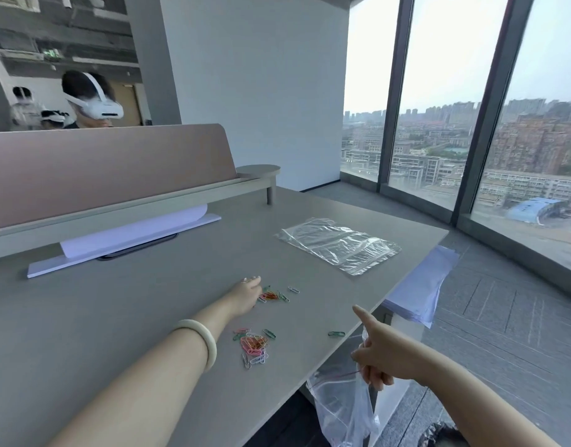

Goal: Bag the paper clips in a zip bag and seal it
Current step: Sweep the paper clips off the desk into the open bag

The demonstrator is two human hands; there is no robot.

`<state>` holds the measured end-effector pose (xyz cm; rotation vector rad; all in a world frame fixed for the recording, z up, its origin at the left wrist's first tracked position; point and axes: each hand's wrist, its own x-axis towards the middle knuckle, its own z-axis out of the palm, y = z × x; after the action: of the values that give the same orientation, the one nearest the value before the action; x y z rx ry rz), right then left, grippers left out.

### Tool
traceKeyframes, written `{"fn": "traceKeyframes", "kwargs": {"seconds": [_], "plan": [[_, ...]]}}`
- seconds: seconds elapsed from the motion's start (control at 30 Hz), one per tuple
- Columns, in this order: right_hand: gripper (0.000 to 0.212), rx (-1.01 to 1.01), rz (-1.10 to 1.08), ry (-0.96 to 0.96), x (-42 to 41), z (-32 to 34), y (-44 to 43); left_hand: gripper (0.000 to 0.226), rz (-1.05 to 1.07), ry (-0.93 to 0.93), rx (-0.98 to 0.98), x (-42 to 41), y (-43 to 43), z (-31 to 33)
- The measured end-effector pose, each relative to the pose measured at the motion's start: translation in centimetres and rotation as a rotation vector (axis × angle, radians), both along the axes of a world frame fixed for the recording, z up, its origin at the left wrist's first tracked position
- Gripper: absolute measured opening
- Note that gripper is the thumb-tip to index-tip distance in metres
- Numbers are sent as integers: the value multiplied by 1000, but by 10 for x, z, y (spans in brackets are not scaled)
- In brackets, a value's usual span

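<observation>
Coloured paper clips [255, 346] lie in a loose pile on the grey surface [116, 317], with a smaller cluster [274, 295] farther out. The left hand [245, 296] rests at that far cluster, fingers curled over it. The right hand [376, 358], forefinger extended, grips a clear zip bag [342, 411] hanging off the surface's edge; a second clear bag [338, 245] lies flat beyond.
</observation>
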<state>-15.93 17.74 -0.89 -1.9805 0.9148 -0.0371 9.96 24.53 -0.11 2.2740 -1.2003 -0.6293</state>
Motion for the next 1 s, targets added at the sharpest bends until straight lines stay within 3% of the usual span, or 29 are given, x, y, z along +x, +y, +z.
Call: {"fn": "traceKeyframes", "kwargs": {"seconds": [0.13,0.67,1.0], "plan": [[86,4,5,-2,0,1,-1,46,-89,99,-39,-20,-20,1],[84,20,-8,1,0,0,-1,53,-567,145,-35,-80,-1,-13],[82,36,-47,-14,-3,-4,-1,51,-578,240,-26,-115,15,-4]]}}
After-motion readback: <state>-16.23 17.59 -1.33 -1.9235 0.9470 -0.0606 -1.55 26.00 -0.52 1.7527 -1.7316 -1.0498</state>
